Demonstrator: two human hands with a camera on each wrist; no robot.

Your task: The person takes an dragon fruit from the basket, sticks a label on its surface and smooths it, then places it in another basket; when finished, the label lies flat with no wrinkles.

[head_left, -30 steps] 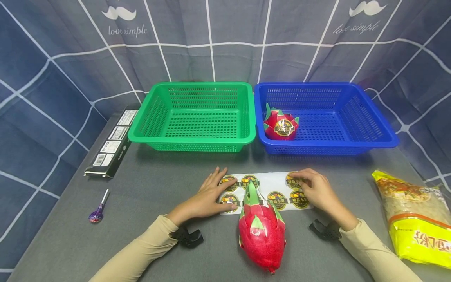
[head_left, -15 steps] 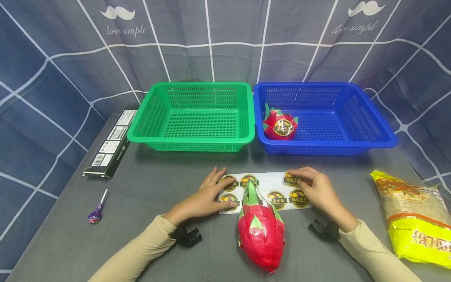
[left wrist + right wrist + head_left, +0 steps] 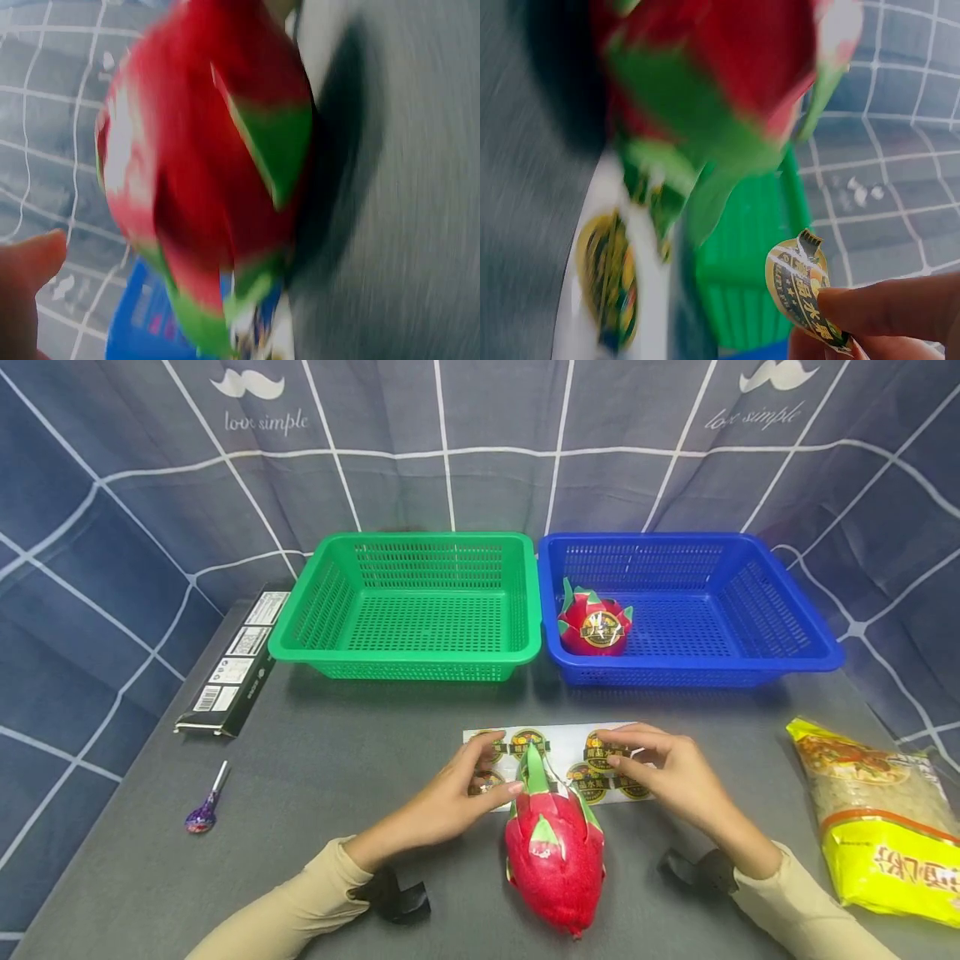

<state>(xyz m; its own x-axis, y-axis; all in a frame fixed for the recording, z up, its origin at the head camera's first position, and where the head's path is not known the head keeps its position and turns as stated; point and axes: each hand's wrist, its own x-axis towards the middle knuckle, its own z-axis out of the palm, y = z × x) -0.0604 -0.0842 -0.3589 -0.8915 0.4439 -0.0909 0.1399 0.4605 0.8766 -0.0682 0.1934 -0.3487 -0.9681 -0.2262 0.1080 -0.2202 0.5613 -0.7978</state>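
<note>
A red dragon fruit (image 3: 555, 864) with green scales lies on the table in front of the person, its leafy end overlapping a white sheet of stickers (image 3: 564, 742). Between thumb and forefinger the right hand (image 3: 684, 777) pinches a round black-and-gold sticker (image 3: 799, 291), which is lifted off the sheet in the right wrist view. The left hand (image 3: 446, 800) is at the sheet's left end, fingers loosely bent with nothing in them, thumb tip close to the fruit's green leaves. Several stickers remain on the sheet, partly hidden by hands and fruit.
A green basket (image 3: 405, 657) and a blue basket (image 3: 705, 665) stand side by side at the back; a stickered dragon fruit (image 3: 592, 620) sits in the blue one. On the left lie a black box (image 3: 238, 660) and a lollipop (image 3: 202, 814). A yellow food packet (image 3: 885, 852) lies right.
The right hand has peeled a sticker from the sheet's upper right and moved it slightly left. The left hand has come up off the sheet, its fingers now bent and shifted toward the fruit.
</note>
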